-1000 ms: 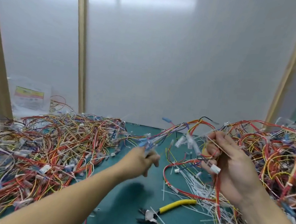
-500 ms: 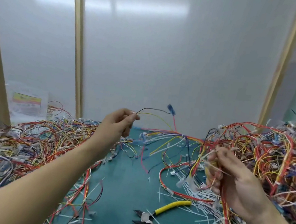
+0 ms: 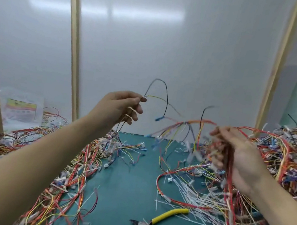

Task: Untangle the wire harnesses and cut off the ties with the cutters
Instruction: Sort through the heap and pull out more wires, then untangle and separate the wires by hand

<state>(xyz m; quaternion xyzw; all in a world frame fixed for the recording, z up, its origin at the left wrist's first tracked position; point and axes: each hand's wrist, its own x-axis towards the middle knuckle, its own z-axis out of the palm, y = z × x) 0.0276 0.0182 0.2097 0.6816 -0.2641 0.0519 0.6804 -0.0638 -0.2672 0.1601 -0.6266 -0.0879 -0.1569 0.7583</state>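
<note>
My left hand (image 3: pixel 121 107) is raised above the mat and pinches a few thin wires (image 3: pixel 165 97), black and yellow, that arc up and end in a small blue connector (image 3: pixel 159 118). My right hand (image 3: pixel 240 154) grips a blurred bundle of red, orange and yellow harness wires (image 3: pixel 195 123) that trails down toward the mat. The yellow-handled cutters (image 3: pixel 155 224) lie open on the green mat, near the front, between my arms. Neither hand touches them.
A big tangle of wires (image 3: pixel 73 161) covers the mat's left side, another heap (image 3: pixel 288 149) the right. Cut white ties (image 3: pixel 194 199) litter the mat (image 3: pixel 130 185) near the cutters. Wooden posts (image 3: pixel 74 46) stand against a white panel. A plastic bag (image 3: pixel 21 110) lies far left.
My left hand has risen and drawn a few thin wires up and away from the bundle. My right hand has lifted its bundle, which now blurs with motion.
</note>
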